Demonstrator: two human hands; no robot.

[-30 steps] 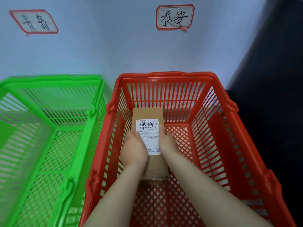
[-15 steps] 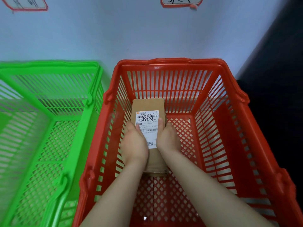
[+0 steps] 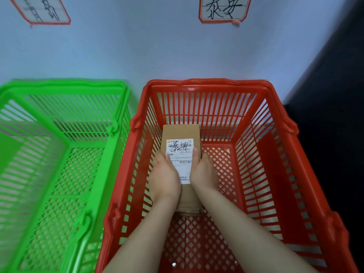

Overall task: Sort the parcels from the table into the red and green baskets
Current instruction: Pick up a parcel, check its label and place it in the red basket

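Observation:
A brown cardboard parcel [image 3: 180, 133] with a white shipping label and black handwriting sits low inside the red basket [image 3: 206, 85], near its back wall. My left hand [image 3: 163, 174] grips the parcel's left side and my right hand [image 3: 204, 172] grips its right side, thumbs on top across the label. Whether the parcel rests on the basket floor I cannot tell. The green basket [image 3: 65, 85] stands to the left, with nothing visible inside it.
Both baskets stand against a pale wall. A red-framed handwritten sign [image 3: 42, 10] hangs above the green basket, another sign [image 3: 223, 8] above the red one. A dark surface [image 3: 334, 134] lies to the right of the red basket.
The view dipped toward the baskets and then rose again, bringing the wall signs back into sight. Both hands keep the same hold on the parcel inside the red basket.

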